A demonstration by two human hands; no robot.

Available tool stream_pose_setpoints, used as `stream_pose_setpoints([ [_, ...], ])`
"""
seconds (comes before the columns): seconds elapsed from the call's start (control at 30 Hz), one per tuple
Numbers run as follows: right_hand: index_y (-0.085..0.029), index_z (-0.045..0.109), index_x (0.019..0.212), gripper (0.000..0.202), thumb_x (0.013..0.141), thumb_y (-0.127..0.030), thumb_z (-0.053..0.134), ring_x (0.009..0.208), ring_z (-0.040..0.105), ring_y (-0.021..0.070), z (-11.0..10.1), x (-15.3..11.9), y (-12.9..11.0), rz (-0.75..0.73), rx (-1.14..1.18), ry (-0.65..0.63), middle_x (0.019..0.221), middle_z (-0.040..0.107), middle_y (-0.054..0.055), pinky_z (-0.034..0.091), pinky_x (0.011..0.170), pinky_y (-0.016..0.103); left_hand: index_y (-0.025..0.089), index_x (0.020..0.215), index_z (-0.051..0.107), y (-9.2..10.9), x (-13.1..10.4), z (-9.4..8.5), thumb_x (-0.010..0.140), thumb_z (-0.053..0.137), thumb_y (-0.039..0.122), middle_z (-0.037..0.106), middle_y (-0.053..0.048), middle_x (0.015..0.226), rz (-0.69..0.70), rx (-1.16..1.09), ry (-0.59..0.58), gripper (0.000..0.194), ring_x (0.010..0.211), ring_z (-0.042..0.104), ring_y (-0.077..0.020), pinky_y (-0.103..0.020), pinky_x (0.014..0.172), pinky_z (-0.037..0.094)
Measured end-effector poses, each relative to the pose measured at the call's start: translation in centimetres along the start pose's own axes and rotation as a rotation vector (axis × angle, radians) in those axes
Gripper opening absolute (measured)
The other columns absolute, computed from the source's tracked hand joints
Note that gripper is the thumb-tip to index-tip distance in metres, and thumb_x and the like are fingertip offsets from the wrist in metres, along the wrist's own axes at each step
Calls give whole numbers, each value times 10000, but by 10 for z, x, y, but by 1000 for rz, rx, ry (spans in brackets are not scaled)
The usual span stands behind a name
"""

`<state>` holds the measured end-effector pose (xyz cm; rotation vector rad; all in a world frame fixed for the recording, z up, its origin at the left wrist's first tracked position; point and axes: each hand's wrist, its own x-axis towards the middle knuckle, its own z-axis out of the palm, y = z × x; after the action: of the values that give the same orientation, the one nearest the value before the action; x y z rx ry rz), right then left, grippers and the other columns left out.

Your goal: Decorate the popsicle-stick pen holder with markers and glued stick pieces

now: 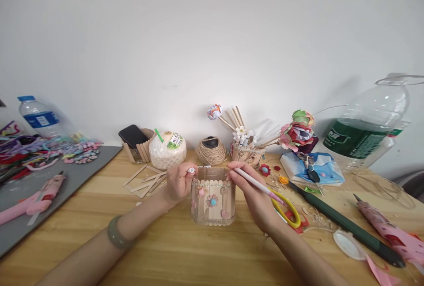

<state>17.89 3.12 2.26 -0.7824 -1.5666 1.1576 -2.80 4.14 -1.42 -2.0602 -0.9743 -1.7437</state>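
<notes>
Green label [354,139] on large bottle [392,103], apparently 怡寶, coconut sticker [175,141] illegible

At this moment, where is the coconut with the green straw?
In the head view, the coconut stands left of centre near the wall, between the phone and the ball of twine.

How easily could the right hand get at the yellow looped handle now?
Probably yes: the yellow looped handle lies close beside the right hand, with nothing tall between. The fingers hold a white and pink pen, though, so it might need putting down first.
</notes>
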Motion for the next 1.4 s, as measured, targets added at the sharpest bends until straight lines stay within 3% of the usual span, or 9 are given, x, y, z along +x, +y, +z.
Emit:
stream_pose_setpoints([
  [0.23,-268,617,932,112,840,-331,610,821,528,169,-2,1,4,25,7,36,799,581,-30,395,737,256,182,853,518,2,4,1,941,350,212,610,12,568,60,86,6,192,463,577,-112,-201,474,443],
  [0.53,-274,610,940,129,828,-336,618,773,537,167,-2,1,6,20,64,59,732,578,-40,396,726,258,172,886,497,2,8,0,942,333,174,618,-1,586,234,118,-12,173,453,558,-110,-199,457,425],
  [0.83,-213,603,797,148,836,-345,546,551,447,135,4,-6,1,-53,-162,106,598,496,-38,348,496,237,179,890,495,15,27,-12,960,306,251,634,-1,571,532,41,-260,214,454,559,-119,-223,452,421],
  [1.03,-219,608,819,163,855,-363,538,491,432,125,6,-12,7,-82,-207,55,548,485,-47,341,453,232,189,857,489,22,30,-13,959,294,261,623,16,541,529,10,-294,232,425,546,-107,-216,440,414],
  [1.3,-300,712,952,428,956,-472,320,642,507,155,-2,-8,6,-280,-126,85,644,579,-14,390,638,277,145,907,560,25,37,-10,936,412,199,653,-17,610,358,109,-230,160,482,578,-129,-229,459,415],
  [1.4,-286,702,938,318,925,-457,434,744,530,167,-1,-12,1,-215,-117,98,803,636,7,395,650,271,141,879,585,25,38,-11,938,422,218,654,-22,619,330,143,-250,189,488,575,-131,-232,460,411],
])
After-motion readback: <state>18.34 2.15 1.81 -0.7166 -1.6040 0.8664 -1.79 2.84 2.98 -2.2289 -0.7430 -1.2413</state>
